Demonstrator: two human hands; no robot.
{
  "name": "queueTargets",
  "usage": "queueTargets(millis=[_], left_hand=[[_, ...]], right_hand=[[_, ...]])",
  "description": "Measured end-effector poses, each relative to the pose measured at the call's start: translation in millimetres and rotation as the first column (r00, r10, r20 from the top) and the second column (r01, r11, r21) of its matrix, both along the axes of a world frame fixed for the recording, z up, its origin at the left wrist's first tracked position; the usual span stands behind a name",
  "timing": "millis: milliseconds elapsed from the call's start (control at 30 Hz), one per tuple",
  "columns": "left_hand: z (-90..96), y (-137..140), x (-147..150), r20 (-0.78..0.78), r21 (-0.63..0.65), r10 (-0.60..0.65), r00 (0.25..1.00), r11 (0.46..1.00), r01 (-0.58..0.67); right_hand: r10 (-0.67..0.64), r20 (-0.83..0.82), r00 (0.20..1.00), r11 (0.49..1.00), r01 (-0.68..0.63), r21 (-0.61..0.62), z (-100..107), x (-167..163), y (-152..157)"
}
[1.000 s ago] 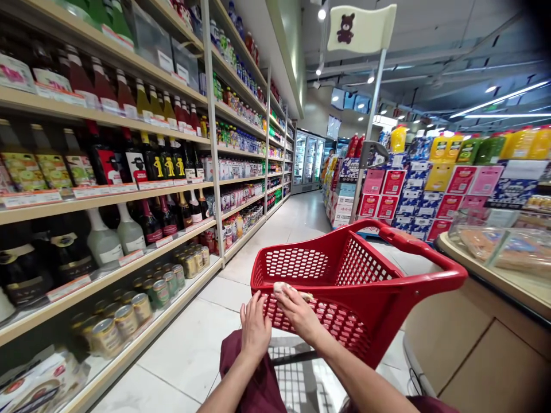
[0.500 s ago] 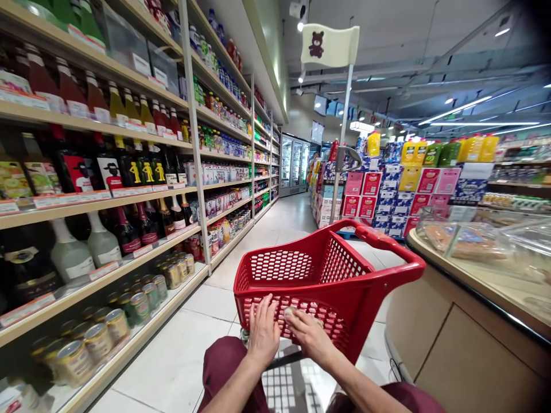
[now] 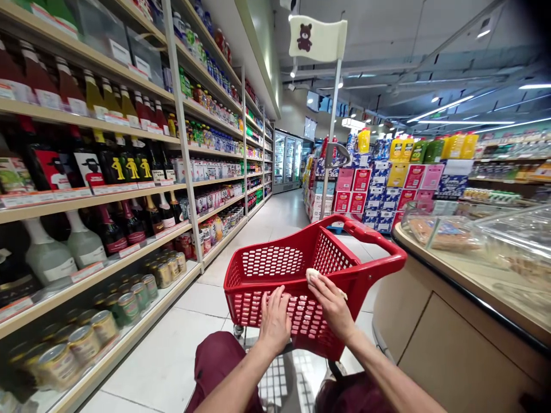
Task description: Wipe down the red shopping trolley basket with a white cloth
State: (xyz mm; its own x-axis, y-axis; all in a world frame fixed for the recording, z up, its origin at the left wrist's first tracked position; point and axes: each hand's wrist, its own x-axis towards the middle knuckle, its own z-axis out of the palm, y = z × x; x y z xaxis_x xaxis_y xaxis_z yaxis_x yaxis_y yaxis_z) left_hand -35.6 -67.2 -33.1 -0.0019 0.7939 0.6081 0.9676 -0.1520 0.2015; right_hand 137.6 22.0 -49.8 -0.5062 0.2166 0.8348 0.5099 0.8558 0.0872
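Observation:
A small red shopping cart [image 3: 275, 293] with perforated sides stands just in front of my knees. My left hand [image 3: 275, 315] lies against its near side wall, fingers apart and pointing up, with nothing in it. Under the fingers of my right hand [image 3: 331, 301] is a pale, bunched cloth [image 3: 313, 275], pressed to the cart's near side close to the upper rim. A bit of the cloth shows on either side of the fingers; the rest is hidden beneath them. The cart's basket holds nothing that I can see.
Shelves [image 3: 94, 201] of bottles and cans line the left side. A curved counter [image 3: 430, 310] with clear food covers stands close on the right. Stacked drink boxes [image 3: 379, 192] rise beyond the cart. A pole with a bear flag [image 3: 317, 39] stands up behind the handle.
My right hand has slid the cloth up and to the right along the cart's side, towards the rim. My left hand stays on the side wall. The view has shifted slightly right.

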Motion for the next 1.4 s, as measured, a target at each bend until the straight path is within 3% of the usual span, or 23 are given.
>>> queueTargets(millis=[167,300,533,667,733,833,900,967,1067,1167,1233,1300,1400], left_hand=[[4.9,4,9,-0.045,0.008,-0.057,0.997,0.998,0.057],[7.0,10,19,-0.040,-0.021,-0.047,0.998,0.999,0.046],[19.4,19,40,-0.076,-0.044,-0.172,0.982,0.985,0.169],[29.2,25,52,-0.073,-0.052,-0.176,0.982,0.984,0.173],[30.9,27,57,-0.072,-0.045,-0.195,0.978,0.980,0.193],[29.2,30,60,-0.089,-0.037,-0.220,0.971,0.975,0.218],[26.5,34,59,-0.112,-0.042,-0.195,0.974,0.981,0.191],[23.0,39,54,-0.121,-0.053,-0.113,0.986,0.993,0.108],[16.7,48,46,-0.119,-0.103,0.045,0.992,0.993,-0.057],[11.5,53,38,-0.176,-0.179,0.079,0.981,0.978,-0.111],[9.6,54,35,-0.218,-0.208,0.065,0.974,0.972,-0.111],[8.5,54,33,-0.238,-0.212,0.069,0.969,0.970,-0.121],[7.2,54,33,-0.252,-0.215,0.072,0.965,0.968,-0.128]], right_hand=[[0.033,0.103,0.994,0.999,-0.031,-0.021,-11,18,2],[-0.055,-0.008,0.998,0.998,0.055,0.000,7,27,7],[0.000,0.001,1.000,1.000,0.000,0.019,11,57,11],[-0.121,-0.175,0.977,0.991,0.128,0.030,30,91,25],[-0.163,-0.204,0.965,0.985,0.171,0.025,24,100,26],[-0.078,-0.045,0.996,0.997,0.079,0.019,-1,106,18],[-0.050,-0.020,0.999,0.998,0.050,0.023,-3,113,17],[-0.125,-0.182,0.975,0.990,0.136,0.048,17,126,27],[-0.306,-0.468,0.829,0.933,0.358,0.025,68,135,52],[-0.350,-0.365,0.863,0.927,0.374,-0.005,88,116,64],[-0.268,-0.181,0.946,0.961,0.277,0.025,83,98,63],[-0.206,-0.038,0.978,0.977,0.208,0.053,78,93,62],[-0.353,-0.112,0.929,0.932,0.359,0.046,84,111,71]])
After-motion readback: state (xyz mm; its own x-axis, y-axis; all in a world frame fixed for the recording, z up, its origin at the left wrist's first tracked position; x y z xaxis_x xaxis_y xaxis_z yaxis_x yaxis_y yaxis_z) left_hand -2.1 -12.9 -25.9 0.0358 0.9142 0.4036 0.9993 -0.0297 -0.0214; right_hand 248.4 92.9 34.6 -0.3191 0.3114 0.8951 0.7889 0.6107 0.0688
